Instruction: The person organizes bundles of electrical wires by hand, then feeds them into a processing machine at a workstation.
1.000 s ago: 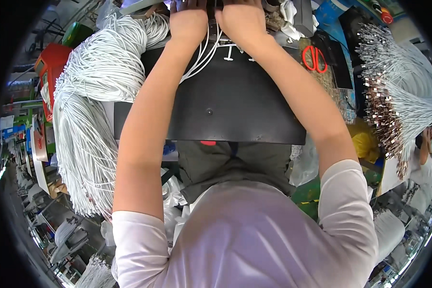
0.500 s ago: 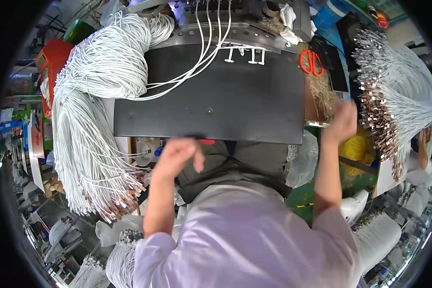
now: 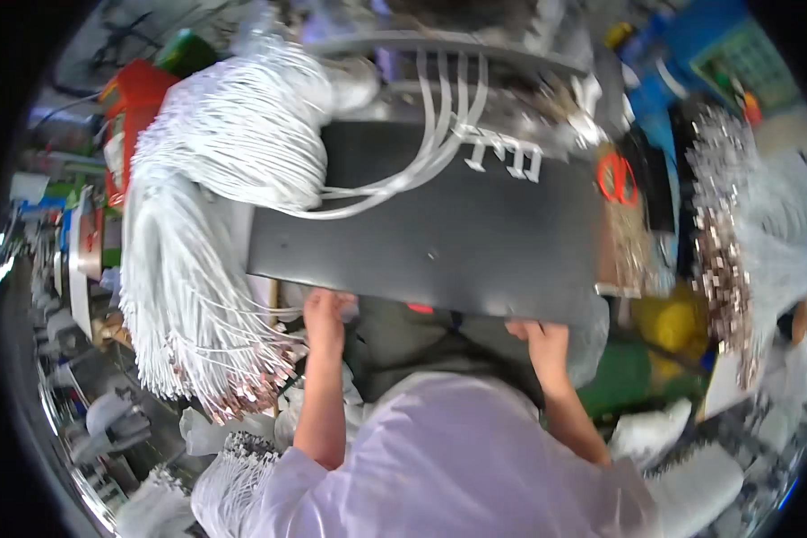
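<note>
A black work board (image 3: 377, 247) spans the space in front of me. My left hand (image 3: 325, 309) is closed at its near edge, left of my lap, with the fingertips partly hidden there. Farther right along the same edge, my right hand (image 3: 544, 341) has its fingers curled against the board. Several white cables (image 3: 421, 179) curve across the board's far part from a big coiled bundle (image 3: 233, 134) on the left. White T-shaped plastic pieces (image 3: 504, 154) lie near the far right part of the board. Motion blur softens the picture.
Red-handled scissors (image 3: 616, 178) lie right of the board. A hanging cable bundle with coppery ends (image 3: 724, 287) stands farther right, near a yellow bag (image 3: 671, 321). Loose cable ends (image 3: 242, 381) hang down at the left, below a red-orange box (image 3: 139, 94).
Both hands, raised apart before, have come to the board's near edge; the right one moved inward and down. The whole view has shifted and tilted, so the board appears lower and farther right.
</note>
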`<state>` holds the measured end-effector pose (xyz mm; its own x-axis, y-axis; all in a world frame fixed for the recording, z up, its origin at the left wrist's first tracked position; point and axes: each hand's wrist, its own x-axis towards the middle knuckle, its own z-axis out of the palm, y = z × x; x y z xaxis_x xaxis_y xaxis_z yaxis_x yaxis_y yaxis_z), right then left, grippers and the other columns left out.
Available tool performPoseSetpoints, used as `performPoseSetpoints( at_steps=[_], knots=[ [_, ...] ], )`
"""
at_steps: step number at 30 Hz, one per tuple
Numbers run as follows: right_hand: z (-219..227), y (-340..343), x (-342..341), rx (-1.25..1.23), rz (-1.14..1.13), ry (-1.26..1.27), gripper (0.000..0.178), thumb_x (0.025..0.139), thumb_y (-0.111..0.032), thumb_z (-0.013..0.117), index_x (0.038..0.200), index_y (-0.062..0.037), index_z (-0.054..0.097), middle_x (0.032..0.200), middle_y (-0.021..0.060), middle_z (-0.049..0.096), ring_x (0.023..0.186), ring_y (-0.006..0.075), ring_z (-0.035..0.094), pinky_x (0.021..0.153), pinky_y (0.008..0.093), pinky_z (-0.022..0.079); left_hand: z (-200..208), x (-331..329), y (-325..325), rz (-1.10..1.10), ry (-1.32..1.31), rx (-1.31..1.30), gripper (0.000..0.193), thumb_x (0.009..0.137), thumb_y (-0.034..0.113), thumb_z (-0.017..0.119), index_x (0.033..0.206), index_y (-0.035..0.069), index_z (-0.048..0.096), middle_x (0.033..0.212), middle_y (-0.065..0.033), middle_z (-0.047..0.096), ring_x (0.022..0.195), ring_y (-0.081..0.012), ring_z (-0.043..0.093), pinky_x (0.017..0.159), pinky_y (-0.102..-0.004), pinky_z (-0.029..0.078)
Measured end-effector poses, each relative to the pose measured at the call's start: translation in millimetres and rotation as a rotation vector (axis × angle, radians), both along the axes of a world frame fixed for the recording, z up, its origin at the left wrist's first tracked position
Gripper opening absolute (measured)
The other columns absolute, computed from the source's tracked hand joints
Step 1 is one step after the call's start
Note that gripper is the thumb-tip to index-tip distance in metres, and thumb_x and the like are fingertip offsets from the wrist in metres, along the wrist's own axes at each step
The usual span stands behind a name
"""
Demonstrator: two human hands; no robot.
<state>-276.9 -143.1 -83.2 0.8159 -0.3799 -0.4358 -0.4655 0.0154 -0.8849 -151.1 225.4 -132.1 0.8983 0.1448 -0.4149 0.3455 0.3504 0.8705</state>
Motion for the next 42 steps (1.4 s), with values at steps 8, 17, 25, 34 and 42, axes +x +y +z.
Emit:
performPoseSetpoints(
  at_steps=[8, 17, 25, 34, 42],
  knots=[
    [11, -4, 10, 0.064, 0.066, 0.017, 0.022, 0.098, -0.001, 0.051, 0.098, 0.0108, 0.07, 0.086, 0.0161, 0.077, 0.075, 0.0195, 0.074, 0.069, 0.0293, 0.057, 3, 0, -2, 0.044, 0.16, 0.023, 0.019, 0.102, 0.012, 0.06, 0.088, 0.001, 0.066, 0.084, -0.0114, 0.073, 0.078, -0.0186, 0.072, 0.074, -0.0295, 0.056],
    [-4, -13, 0, 0.056, 0.134, 0.059, 0.025, 0.099, -0.002, 0.05, 0.103, 0.0097, 0.071, 0.089, 0.0154, 0.077, 0.079, 0.0214, 0.075, 0.072, 0.0296, 0.059, -6, -1, 8, -0.031, 0.138, 0.053, 0.028, 0.104, 0.026, 0.063, 0.088, 0.004, 0.068, 0.083, -0.0086, 0.074, 0.078, -0.0153, 0.071, 0.073, -0.0265, 0.054],
    [80, 14, 37, 0.372, 0.994, 0.004, 0.028, 0.107, -0.02, 0.055, 0.109, -0.0005, 0.075, 0.112, 0.0098, 0.075, 0.096, 0.0161, 0.07, 0.082, 0.0306, 0.057, 8, -31, -53, -0.141, -0.002, 0.221, 0.043, 0.109, 0.034, 0.055, 0.085, 0.002, 0.071, 0.078, -0.0087, 0.073, 0.074, -0.0147, 0.07, 0.071, -0.0262, 0.052],
    [105, -25, 196, -1.221, 0.619, -0.714, 0.031, 0.1, -0.034, 0.063, 0.115, -0.011, 0.077, 0.136, 0.0077, 0.066, 0.145, 0.0335, 0.041, 0.116, 0.0466, 0.033, 195, -22, -138, -0.707, -0.793, -0.09, 0.031, 0.097, 0.025, 0.066, 0.108, -0.004, 0.06, 0.097, -0.0193, 0.067, 0.087, -0.0252, 0.066, 0.077, -0.0368, 0.054],
    [113, -149, 13, -0.129, 0.478, -0.352, 0.039, 0.103, -0.025, 0.059, 0.089, 0.008, 0.075, 0.096, 0.0106, 0.073, 0.085, 0.0164, 0.066, 0.075, 0.0285, 0.05, 296, 2, -148, -0.481, -1.745, 0.354, 0.035, 0.097, 0.026, 0.063, 0.115, -0.004, 0.058, 0.104, -0.0201, 0.066, 0.091, -0.0286, 0.066, 0.078, -0.0379, 0.055]
  ],
)
